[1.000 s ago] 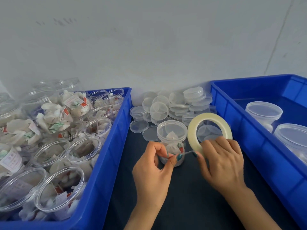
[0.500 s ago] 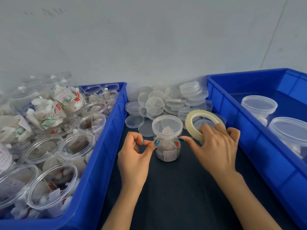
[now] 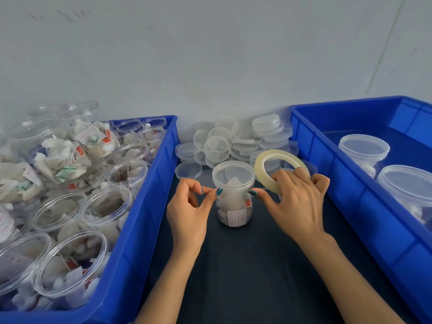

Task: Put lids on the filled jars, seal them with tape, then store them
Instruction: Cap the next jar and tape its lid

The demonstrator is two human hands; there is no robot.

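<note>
A small clear plastic jar [image 3: 233,206], lidded and holding white sachets, stands upright mid-scene on the dark tabletop [image 3: 245,265]. The right hand [image 3: 297,206] grips a pale translucent tape ring [image 3: 278,153], its thumb touching the jar's neck. The left hand [image 3: 187,213] curls thumb and forefinger together at the neck's left side; I cannot tell whether they pinch tape.

Left hand [image 3: 187,211] pinches thumb to forefinger; right hand [image 3: 297,202] curled, thumb extended.
</note>
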